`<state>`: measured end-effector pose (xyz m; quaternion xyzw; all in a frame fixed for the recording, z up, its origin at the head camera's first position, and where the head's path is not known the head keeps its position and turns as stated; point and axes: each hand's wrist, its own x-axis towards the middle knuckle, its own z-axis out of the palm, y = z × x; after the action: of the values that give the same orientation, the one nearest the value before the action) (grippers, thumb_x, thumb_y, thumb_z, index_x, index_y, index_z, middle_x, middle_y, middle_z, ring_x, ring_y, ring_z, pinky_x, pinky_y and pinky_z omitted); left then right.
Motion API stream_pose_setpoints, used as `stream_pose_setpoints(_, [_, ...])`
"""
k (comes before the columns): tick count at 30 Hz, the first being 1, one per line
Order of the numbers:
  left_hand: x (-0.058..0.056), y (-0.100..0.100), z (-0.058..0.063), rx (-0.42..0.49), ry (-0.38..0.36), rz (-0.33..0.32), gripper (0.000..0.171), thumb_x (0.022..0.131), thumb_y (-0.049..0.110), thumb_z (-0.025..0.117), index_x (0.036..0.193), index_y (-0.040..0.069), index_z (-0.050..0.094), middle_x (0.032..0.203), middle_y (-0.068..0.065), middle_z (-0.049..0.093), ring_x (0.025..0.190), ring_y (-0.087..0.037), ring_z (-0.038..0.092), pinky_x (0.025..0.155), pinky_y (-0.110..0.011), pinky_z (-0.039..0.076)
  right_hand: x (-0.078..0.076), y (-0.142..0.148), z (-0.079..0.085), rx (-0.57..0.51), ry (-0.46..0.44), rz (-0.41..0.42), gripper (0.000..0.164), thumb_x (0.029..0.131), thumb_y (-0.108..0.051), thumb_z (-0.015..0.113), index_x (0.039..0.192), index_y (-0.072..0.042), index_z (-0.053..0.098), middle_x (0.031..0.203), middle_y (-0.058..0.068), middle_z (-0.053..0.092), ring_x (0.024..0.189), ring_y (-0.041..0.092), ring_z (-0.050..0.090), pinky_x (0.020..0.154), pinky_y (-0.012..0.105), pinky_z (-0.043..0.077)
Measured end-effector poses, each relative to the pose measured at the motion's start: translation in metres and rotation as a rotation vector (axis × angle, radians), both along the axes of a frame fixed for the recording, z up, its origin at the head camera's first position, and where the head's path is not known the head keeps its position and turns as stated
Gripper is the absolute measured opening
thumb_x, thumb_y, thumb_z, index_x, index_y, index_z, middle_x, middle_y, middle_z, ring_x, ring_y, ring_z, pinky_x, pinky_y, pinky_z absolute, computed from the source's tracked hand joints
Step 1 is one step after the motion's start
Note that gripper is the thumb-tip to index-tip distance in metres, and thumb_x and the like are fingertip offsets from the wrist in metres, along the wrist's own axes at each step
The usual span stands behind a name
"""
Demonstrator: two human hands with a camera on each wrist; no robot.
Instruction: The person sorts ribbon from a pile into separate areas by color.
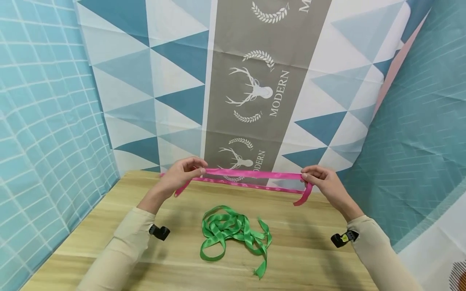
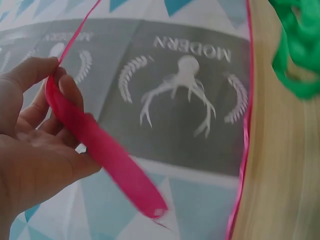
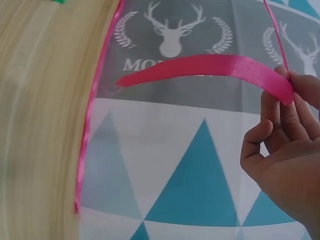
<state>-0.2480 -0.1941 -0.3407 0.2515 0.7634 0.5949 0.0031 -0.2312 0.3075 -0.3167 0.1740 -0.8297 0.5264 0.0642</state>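
Note:
A pink ribbon (image 1: 255, 173) is stretched nearly level between the two hands, above the back of the table. My left hand (image 1: 185, 171) pinches it near one end between thumb and finger, and a short tail (image 2: 120, 165) hangs down past the palm. Near the other end, the thumb and fingers of my right hand (image 1: 322, 182) pinch it, leaving a curved loose end (image 3: 210, 65). Along the table's back edge runs another pink strip (image 1: 240, 184). On the wood in front of the hands lies a green ribbon (image 1: 227, 226) in a loose, tangled heap.
The wooden tabletop (image 1: 291, 246) ends at a hanging printed cloth (image 1: 255, 133) with deer heads and triangles. Blue checked cloth (image 1: 47, 113) hangs on the left, teal cloth (image 1: 411, 141) on the right. Small black cameras (image 1: 159, 232) are strapped to both wrists.

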Motion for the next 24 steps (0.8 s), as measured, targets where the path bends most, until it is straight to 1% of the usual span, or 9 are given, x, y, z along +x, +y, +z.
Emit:
stream_pose_setpoints(2, [-0.003,-0.004,-0.001,-0.029,0.031,0.038,0.033,0.1,0.032,0.069,0.126,0.011,0.066,0.113,-0.012,0.066,0.102,-0.03,0.062,0.069,-0.034,0.052,0.0,0.003,0.0,0.027,-0.005,-0.023,0.038,0.099,-0.033,0.069,0.121,-0.002,0.068,0.099,0.015,0.073,0.091,0.034,0.065,0.086,0.029,0.052])
stream_pose_setpoints(5, [-0.006,-0.011,-0.002,-0.054,0.058,0.08,0.032,0.099,0.032,0.07,0.124,0.012,0.067,0.109,-0.012,0.066,0.095,-0.03,0.062,0.052,-0.034,0.046,0.001,0.005,-0.001,0.052,-0.013,-0.024,0.038,0.099,-0.034,0.069,0.121,-0.003,0.068,0.1,0.015,0.072,0.091,0.029,0.064,0.086,0.03,0.051])
stream_pose_setpoints(7, [-0.006,-0.016,-0.002,-0.068,0.06,0.096,0.032,0.099,0.031,0.071,0.124,0.012,0.067,0.109,-0.015,0.066,0.093,-0.03,0.061,0.05,-0.036,0.043,0.001,0.004,-0.002,0.051,-0.019,-0.012,0.038,0.099,-0.034,0.069,0.12,-0.003,0.068,0.1,0.016,0.072,0.09,0.029,0.064,0.086,0.031,0.051])
stream_pose_setpoints(11, [-0.009,-0.026,-0.007,-0.104,0.053,0.119,0.031,0.099,0.028,0.07,0.125,0.011,0.067,0.11,-0.019,0.065,0.089,-0.031,0.059,0.056,-0.035,0.048,0.0,0.001,-0.002,0.052,-0.032,-0.021,0.039,0.1,-0.036,0.068,0.12,-0.003,0.068,0.098,0.016,0.072,0.09,0.029,0.063,0.087,0.032,0.05])
stream_pose_setpoints(12, [-0.01,-0.028,-0.008,-0.107,0.051,0.127,0.031,0.099,0.028,0.071,0.124,0.01,0.067,0.109,-0.018,0.065,0.09,-0.031,0.059,0.059,-0.035,0.049,0.0,0.001,-0.002,0.054,-0.035,-0.029,0.04,0.099,-0.038,0.068,0.12,-0.003,0.068,0.098,0.016,0.072,0.091,0.029,0.063,0.087,0.032,0.05])
stream_pose_setpoints(14, [-0.01,-0.033,-0.01,-0.115,0.046,0.147,0.031,0.098,0.029,0.072,0.122,0.01,0.068,0.107,-0.016,0.065,0.088,-0.031,0.057,0.061,-0.034,0.049,0.0,0.002,-0.003,0.053,-0.044,-0.042,0.043,0.099,-0.04,0.068,0.122,-0.003,0.068,0.098,0.016,0.072,0.093,0.029,0.063,0.088,0.033,0.049])
stream_pose_setpoints(17, [-0.01,-0.04,-0.014,-0.113,0.038,0.164,0.029,0.097,0.031,0.073,0.118,0.011,0.07,0.104,-0.013,0.064,0.087,-0.03,0.056,0.068,-0.034,0.049,-0.002,0.005,-0.006,0.044,-0.054,-0.055,0.045,0.098,-0.041,0.068,0.122,-0.003,0.068,0.099,0.015,0.072,0.093,0.028,0.062,0.088,0.032,0.049])
stream_pose_setpoints(21, [-0.009,-0.046,-0.02,-0.097,0.016,0.146,0.028,0.097,0.03,0.074,0.117,0.011,0.069,0.105,-0.017,0.063,0.089,-0.031,0.055,0.074,-0.035,0.049,-0.005,0.011,-0.014,0.023,-0.066,-0.052,0.045,0.099,-0.039,0.068,0.122,-0.001,0.067,0.098,0.014,0.072,0.091,0.026,0.063,0.086,0.029,0.051])
stream_pose_setpoints(24, [-0.008,-0.051,-0.025,-0.049,-0.014,0.116,0.031,0.096,0.032,0.075,0.117,0.011,0.067,0.105,-0.018,0.062,0.09,-0.03,0.055,0.077,-0.035,0.049,-0.007,0.014,-0.02,-0.009,-0.075,-0.037,0.044,0.1,-0.037,0.068,0.122,0.001,0.066,0.098,0.013,0.072,0.088,0.023,0.064,0.085,0.029,0.053])
